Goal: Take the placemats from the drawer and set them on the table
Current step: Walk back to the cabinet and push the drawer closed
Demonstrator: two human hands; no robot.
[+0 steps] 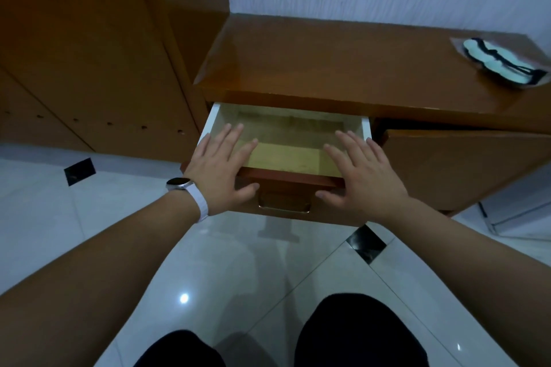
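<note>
1. The drawer (286, 180) stands pulled out, with white sides, a pale wood floor and a red-brown front.
2. The left hand (222, 165) and right hand (362, 177) rest on its near edge, fingers straight and spread, grasping nothing.
3. Pale, scalloped, dark-trimmed placemats (501, 64) lie far right on the glossy brown table (328, 62).
4. Shiny white floor (238, 262) tiles lie below.

Both our arms reach forward, forearms bare, left forearm (104, 247) and right forearm (477, 253) angling in toward centre. Our left hand (220, 167): palm down, fingers (235, 134) straight, slightly spread, thumb splayed rightward. Our right hand (362, 176) mirrors it: palm down, fingers straight, spread, thumb pointing left. Hands apart, roughly level, thumbs facing across gap. White-strapped watch (182, 185) on our left wrist. Our knees (357, 331) in dark cloth at bottom edge.
</note>
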